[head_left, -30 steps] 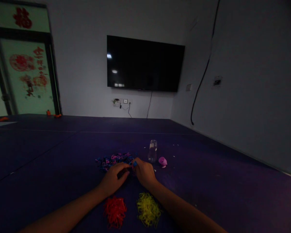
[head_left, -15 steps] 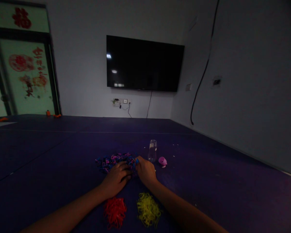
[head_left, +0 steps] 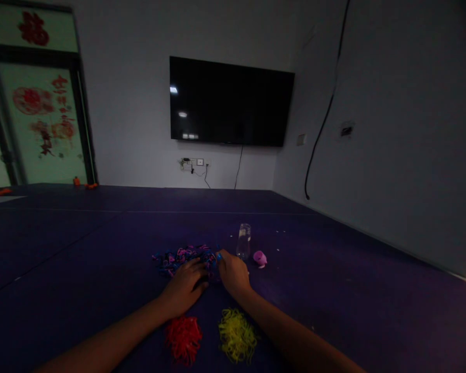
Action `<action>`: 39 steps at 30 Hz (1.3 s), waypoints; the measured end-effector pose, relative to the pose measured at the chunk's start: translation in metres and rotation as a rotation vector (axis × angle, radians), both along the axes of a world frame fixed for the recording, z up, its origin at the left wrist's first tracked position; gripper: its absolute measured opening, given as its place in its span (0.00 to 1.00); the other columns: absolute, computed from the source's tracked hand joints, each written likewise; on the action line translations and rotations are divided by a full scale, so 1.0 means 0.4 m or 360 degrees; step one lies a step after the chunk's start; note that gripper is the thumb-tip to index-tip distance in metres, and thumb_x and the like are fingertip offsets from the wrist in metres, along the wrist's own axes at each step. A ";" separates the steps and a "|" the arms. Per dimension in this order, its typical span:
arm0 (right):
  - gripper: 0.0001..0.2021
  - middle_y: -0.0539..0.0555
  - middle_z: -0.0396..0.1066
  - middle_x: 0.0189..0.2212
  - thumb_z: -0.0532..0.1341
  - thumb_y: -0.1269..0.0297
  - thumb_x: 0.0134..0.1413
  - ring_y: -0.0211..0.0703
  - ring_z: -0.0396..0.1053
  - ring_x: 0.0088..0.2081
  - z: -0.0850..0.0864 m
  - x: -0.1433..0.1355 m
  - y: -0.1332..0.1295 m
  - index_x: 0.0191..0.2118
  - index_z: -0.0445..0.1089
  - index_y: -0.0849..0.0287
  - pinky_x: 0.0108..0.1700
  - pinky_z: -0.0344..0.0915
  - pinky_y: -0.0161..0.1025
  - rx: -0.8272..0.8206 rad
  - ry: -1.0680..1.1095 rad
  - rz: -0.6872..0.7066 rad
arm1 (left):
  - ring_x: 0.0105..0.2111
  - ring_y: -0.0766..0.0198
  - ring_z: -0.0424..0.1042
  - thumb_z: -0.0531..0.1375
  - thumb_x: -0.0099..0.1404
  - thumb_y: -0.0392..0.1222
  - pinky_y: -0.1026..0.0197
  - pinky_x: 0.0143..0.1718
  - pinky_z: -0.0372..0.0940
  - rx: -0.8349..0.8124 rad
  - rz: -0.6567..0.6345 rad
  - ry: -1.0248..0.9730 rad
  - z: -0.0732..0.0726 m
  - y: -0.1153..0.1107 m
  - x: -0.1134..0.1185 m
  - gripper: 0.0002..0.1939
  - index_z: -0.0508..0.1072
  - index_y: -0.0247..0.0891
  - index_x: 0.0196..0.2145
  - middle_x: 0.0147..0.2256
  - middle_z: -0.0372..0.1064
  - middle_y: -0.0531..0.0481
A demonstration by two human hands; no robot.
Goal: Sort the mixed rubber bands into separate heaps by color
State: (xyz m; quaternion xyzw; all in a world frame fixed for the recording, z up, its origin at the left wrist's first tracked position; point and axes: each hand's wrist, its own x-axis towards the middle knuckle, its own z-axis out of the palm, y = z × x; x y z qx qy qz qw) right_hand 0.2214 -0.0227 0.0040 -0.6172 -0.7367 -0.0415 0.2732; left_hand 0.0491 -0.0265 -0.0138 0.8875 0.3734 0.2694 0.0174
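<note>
A mixed pile of blue, purple and pink rubber bands (head_left: 178, 255) lies on the purple surface in front of me. My left hand (head_left: 185, 284) rests palm down on the near side of this pile, its fingers spread over the bands. At the pile's right edge, my right hand (head_left: 233, 273) pinches a blue rubber band (head_left: 218, 256) between thumb and forefinger. Closer to me are two sorted heaps: red rubber bands (head_left: 184, 339) below my left wrist and yellow rubber bands (head_left: 237, 335) beside my right forearm.
Just past my right hand stands a transparent bottle (head_left: 244, 242). A small pink cup-shaped piece (head_left: 260, 258) sits to its right. Small white scraps dot the purple surface (head_left: 334, 290). A television (head_left: 231, 103) hangs on the far wall, and a dark cable (head_left: 321, 134) runs down the right wall.
My left hand has shifted very slightly to the left on the pile. The right hand keeps its pinch in nearly the same place.
</note>
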 end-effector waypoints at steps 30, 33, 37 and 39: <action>0.10 0.51 0.71 0.26 0.48 0.71 0.56 0.38 0.68 0.29 0.007 -0.005 -0.008 0.35 0.65 0.57 0.26 0.46 0.33 -0.0052 -0.0118 0.0015 | 0.50 0.57 0.61 0.53 0.63 0.39 0.51 0.51 0.57 -0.0033 -0.0003 -0.0269 0.025 -0.005 0.005 0.14 0.70 0.41 0.45 0.46 0.67 0.46; 0.09 0.51 0.71 0.26 0.48 0.72 0.56 0.38 0.68 0.28 0.007 -0.005 -0.008 0.35 0.65 0.57 0.26 0.47 0.32 -0.0058 -0.0122 0.0025 | 0.49 0.58 0.62 0.53 0.62 0.39 0.52 0.50 0.58 -0.0049 -0.0067 -0.0259 0.034 -0.011 0.006 0.12 0.70 0.41 0.44 0.45 0.67 0.46; 0.08 0.51 0.71 0.27 0.49 0.72 0.56 0.38 0.68 0.30 0.006 -0.004 -0.005 0.34 0.65 0.57 0.26 0.47 0.32 -0.0064 -0.0109 0.0037 | 0.46 0.59 0.64 0.54 0.61 0.38 0.54 0.48 0.60 -0.0077 -0.0056 -0.0220 0.033 -0.010 0.007 0.11 0.72 0.40 0.41 0.42 0.68 0.46; 0.09 0.51 0.71 0.27 0.49 0.72 0.55 0.38 0.69 0.30 0.006 -0.004 -0.005 0.34 0.64 0.57 0.26 0.46 0.33 -0.0059 -0.0106 0.0037 | 0.46 0.58 0.65 0.55 0.61 0.37 0.53 0.48 0.60 -0.0082 -0.0054 -0.0203 0.028 -0.006 0.006 0.11 0.72 0.40 0.41 0.42 0.69 0.47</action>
